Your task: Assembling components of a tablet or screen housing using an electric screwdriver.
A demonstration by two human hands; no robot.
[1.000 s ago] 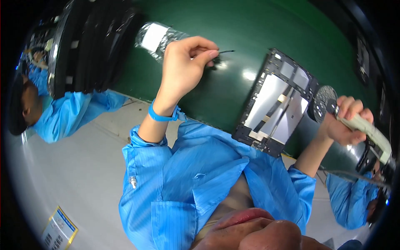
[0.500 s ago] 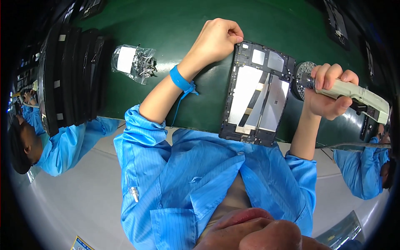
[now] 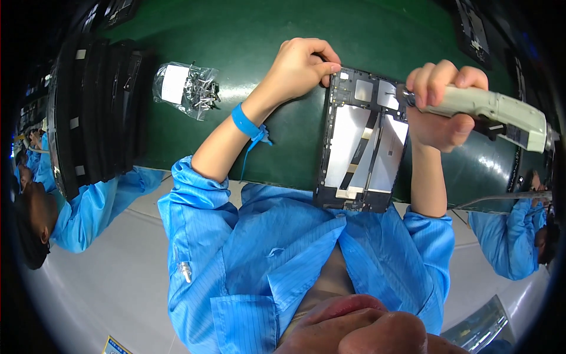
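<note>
An opened tablet with a black frame, silver panels and a flat ribbon cable lies at the table's near edge, close to my chest. My left hand pinches its far left corner between thumb and fingers. In my right hand is a pale electric screwdriver, held almost level. Its metal nose points left and is over the tablet's far right corner; whether the bit touches cannot be made out. A blue wrist strap with a cord circles my left wrist.
A clear bag of small dark parts with a white label lies left on the green table. Black panels stand in a row farther left. Another device lies far right. People in blue sit left and right.
My right hand has brought the screwdriver left, from beside the tablet to over its far right corner, covering the round screw tray. The tablet and my left hand have shifted slightly nearer.
</note>
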